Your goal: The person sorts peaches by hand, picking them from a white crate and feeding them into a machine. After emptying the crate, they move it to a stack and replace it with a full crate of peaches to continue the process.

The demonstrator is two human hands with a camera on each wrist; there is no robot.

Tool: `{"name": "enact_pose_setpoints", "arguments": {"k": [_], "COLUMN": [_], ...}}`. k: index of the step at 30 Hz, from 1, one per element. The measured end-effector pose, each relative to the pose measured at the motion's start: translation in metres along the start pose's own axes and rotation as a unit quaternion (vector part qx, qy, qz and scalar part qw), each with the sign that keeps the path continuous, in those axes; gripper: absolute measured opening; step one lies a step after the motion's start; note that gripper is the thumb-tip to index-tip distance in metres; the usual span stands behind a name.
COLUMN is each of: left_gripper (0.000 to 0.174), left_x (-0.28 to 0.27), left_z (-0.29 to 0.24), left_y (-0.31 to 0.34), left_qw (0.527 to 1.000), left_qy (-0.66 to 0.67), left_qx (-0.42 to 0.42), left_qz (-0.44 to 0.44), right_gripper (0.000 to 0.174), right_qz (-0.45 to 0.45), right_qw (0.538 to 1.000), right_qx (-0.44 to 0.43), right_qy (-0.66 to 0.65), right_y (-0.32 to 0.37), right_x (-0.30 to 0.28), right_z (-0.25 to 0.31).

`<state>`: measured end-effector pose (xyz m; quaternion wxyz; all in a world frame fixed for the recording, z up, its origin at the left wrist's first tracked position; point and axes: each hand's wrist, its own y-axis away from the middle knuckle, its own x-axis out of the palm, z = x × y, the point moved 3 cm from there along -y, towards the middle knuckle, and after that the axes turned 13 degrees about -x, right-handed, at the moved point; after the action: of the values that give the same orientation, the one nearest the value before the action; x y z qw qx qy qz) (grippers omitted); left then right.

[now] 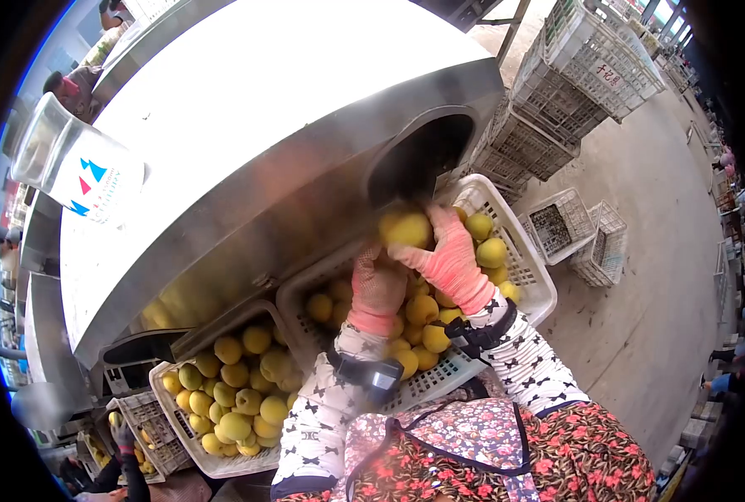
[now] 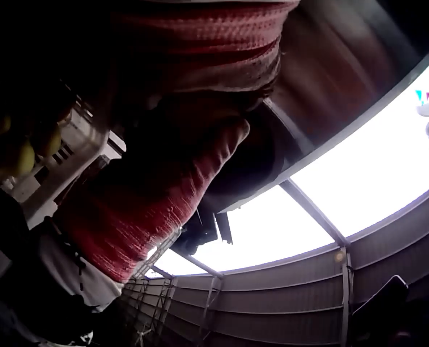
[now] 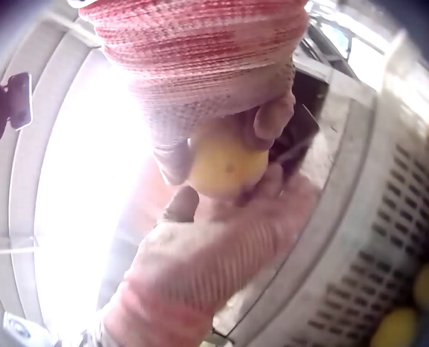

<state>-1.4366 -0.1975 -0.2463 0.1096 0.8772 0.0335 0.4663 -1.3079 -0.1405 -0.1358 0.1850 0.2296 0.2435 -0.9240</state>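
Both hands wear pink-and-white knitted gloves and meet at a round yellow fruit (image 1: 410, 230), blurred in the head view, in front of the machine's dark opening (image 1: 422, 155). My right hand (image 1: 452, 255) curls its fingers and thumb round the fruit from the right. From below and left, my left hand (image 1: 378, 289) holds the same fruit between thumb and fingers. The right wrist view shows the fruit (image 3: 227, 166) with a small dark spot, gripped between the two gloves. Under the hands stands a white plastic crate (image 1: 544, 297) with many more yellow fruits (image 1: 422, 309).
A second crate (image 1: 159, 381) full of yellow fruit stands at the left. The metal machine (image 1: 305, 167) with its white top curves along the front, a clear plastic cup (image 1: 84, 167) on it. Stacked crates (image 1: 556, 92) rise at the right, with smaller ones (image 1: 598, 243) on the floor.
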Motion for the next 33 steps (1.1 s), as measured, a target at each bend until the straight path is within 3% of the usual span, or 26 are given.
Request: {"name": "enact_pose_setpoints", "arguments": {"k": [2,3,4,5,6,7,10,11,12,14,15,17,20,22,24,25,26,28,29,31,32,33], "left_gripper": [0.047,0.048,0.048,0.045,0.042,0.039,0.046,0.039,0.039,0.039,0.04,0.043,0.05,0.056,0.058,0.057,0.056,0.056,0.056,0.063,0.068,0.073], "left_x": [-0.008,-0.058,-0.09,-0.095,-0.096,-0.1,-0.128,-0.125,-0.131,-0.148,-0.151,-0.153,-0.083,-0.09,-0.1,-0.109,-0.115,-0.109,-0.099,-0.048,-0.023,0.001], "left_z": [0.001,0.005,0.008,0.007,-0.002,-0.006,0.02,0.028,0.033,0.042,0.041,0.033,-0.01,-0.023,-0.022,-0.017,-0.014,0.001,0.01,-0.004,-0.012,-0.02], "left_y": [0.004,0.013,0.028,0.045,0.058,0.069,0.072,0.073,0.07,0.062,0.06,0.061,0.083,0.102,0.129,0.142,0.147,0.136,0.127,0.103,0.094,0.086], "left_qw": [0.973,0.896,0.768,0.716,0.657,0.592,0.412,0.362,0.35,0.324,0.337,0.359,0.453,0.707,0.874,0.924,0.949,0.956,0.958,0.978,0.982,0.984], "left_qy": [-0.172,-0.392,-0.592,-0.662,-0.725,-0.781,-0.899,-0.925,-0.93,-0.94,-0.935,-0.925,-0.876,-0.638,-0.333,-0.175,-0.012,0.03,0.051,-0.042,-0.08,-0.116], "left_qx": [0.071,0.07,0.054,0.015,-0.023,-0.063,-0.14,-0.09,-0.077,-0.051,-0.067,-0.104,-0.131,-0.243,-0.29,-0.282,-0.265,-0.258,-0.258,-0.194,-0.168,-0.138], "left_qz": [-0.134,-0.194,-0.238,-0.223,-0.206,-0.188,-0.054,-0.075,-0.08,-0.089,-0.083,-0.073,-0.099,-0.181,-0.205,-0.192,-0.172,-0.134,-0.112,-0.066,-0.027,0.011], "right_gripper": [0.087,0.084,0.075,0.067,0.066,0.062,0.056,0.049,0.045,0.042,0.041,0.044,0.051,0.054,0.074,0.082,0.09,0.102,0.103,0.105,0.108,0.108], "right_qz": [-0.016,0.0,0.011,0.024,0.052,-0.118,-0.198,-0.104,0.024,0.23,0.306,0.335,0.388,0.396,0.424,0.413,0.391,0.288,0.279,0.251,0.252,0.213], "right_qw": [0.977,0.941,0.942,0.942,0.909,0.9,0.944,0.981,0.985,0.955,0.933,0.93,0.896,0.876,0.901,0.911,0.912,0.891,0.9,0.912,0.941,0.932], "right_qx": [-0.045,-0.116,-0.083,-0.047,-0.011,-0.146,-0.21,-0.124,-0.095,-0.041,-0.018,-0.084,-0.121,-0.175,-0.067,-0.001,0.066,0.224,0.173,0.065,-0.011,0.059], "right_qy": [0.21,0.318,0.324,0.33,0.413,0.393,0.16,0.105,0.139,0.181,0.189,0.127,0.178,0.214,0.062,-0.02,-0.1,-0.271,-0.288,-0.317,-0.224,-0.286], "right_y": [-0.031,-0.053,-0.078,-0.097,-0.106,-0.1,-0.046,-0.02,0.002,0.041,0.052,0.061,0.077,0.08,0.064,0.053,0.043,0.047,0.05,0.052,0.047,0.046], "right_x": [-0.018,-0.012,-0.003,0.008,0.017,0.01,-0.007,0.005,0.028,0.075,0.096,0.13,0.193,0.208,0.183,0.163,0.142,0.095,0.076,0.04,0.017,0.003], "right_z": [0.012,-0.005,-0.016,-0.029,-0.045,-0.036,-0.009,-0.02,-0.039,-0.072,-0.083,-0.099,-0.144,-0.157,-0.142,-0.128,-0.113,-0.083,-0.07,-0.047,-0.035,-0.03]}}
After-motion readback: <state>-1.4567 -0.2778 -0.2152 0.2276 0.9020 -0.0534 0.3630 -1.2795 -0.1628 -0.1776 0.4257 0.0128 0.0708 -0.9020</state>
